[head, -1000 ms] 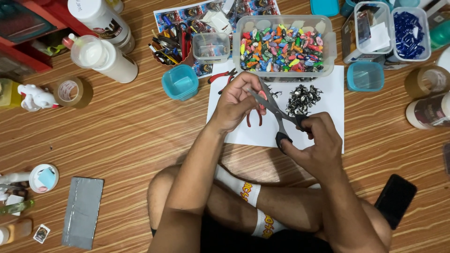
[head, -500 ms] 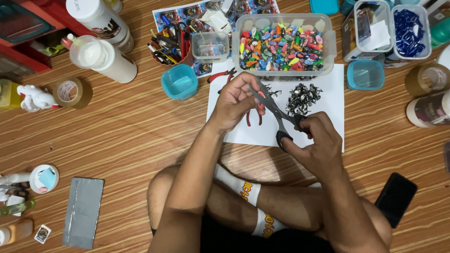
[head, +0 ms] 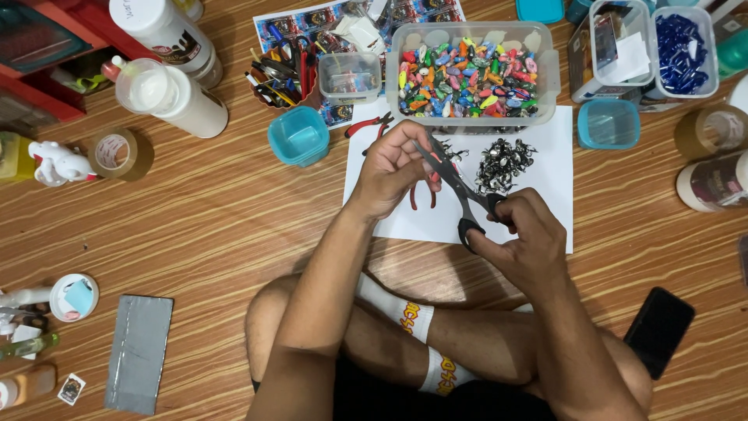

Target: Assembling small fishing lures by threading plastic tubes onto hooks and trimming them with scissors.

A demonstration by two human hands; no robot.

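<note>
My right hand (head: 523, 242) grips the black handles of a pair of scissors (head: 460, 195), whose blades point up and left. My left hand (head: 393, 168) pinches something small at the blade tips; the fingers hide what it is. Both hands hover over a white paper sheet (head: 545, 210) on the wooden floor. A heap of small metal rings (head: 502, 162) lies on the sheet just right of the blades. Red-handled pliers (head: 422, 196) lie under my left hand.
A clear tub of colourful small pieces (head: 467, 78) stands behind the sheet, with a teal cup (head: 299, 136), a pen holder (head: 279, 74), glue bottles (head: 167, 90) and tape rolls (head: 117, 152) around. A black phone (head: 658, 321) lies by my right knee, a grey sheet (head: 139, 351) at lower left.
The scissor blades have closed somewhat and my right hand shifted slightly left. My left hand has stayed in place.
</note>
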